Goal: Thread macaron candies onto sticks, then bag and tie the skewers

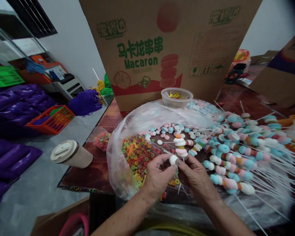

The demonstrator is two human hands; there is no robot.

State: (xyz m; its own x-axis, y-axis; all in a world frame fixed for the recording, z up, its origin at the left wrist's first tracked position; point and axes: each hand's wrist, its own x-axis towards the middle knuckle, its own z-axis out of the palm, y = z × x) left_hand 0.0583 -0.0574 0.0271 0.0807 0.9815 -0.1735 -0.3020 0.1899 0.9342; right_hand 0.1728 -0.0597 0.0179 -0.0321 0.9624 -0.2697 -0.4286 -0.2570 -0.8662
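Observation:
My left hand [158, 171] pinches a round white marshmallow [173, 160] between thumb and fingers. My right hand [192, 172] is closed beside it, its thumb tip close against the marshmallow. Out of the right fingers rises a candy skewer [179, 142], a thin white stick threaded with white and pink marshmallows and orange rings. Loose ring-shaped cereal [139, 155] in several colours lies left of my hands on clear plastic. Pink, blue and white marshmallows [170, 129] lie scattered behind them. Finished-looking skewers [232, 160] are piled at the right, sticks pointing rightward.
A large cardboard box [140, 82] stands behind the plastic bag [118, 144]. A clear tub [177, 98] with gold ties sits before it. On the left table edge are a lidded cup [72, 154] and a small bag of rings [102, 141]. Purple bags [17, 101] lie farther left.

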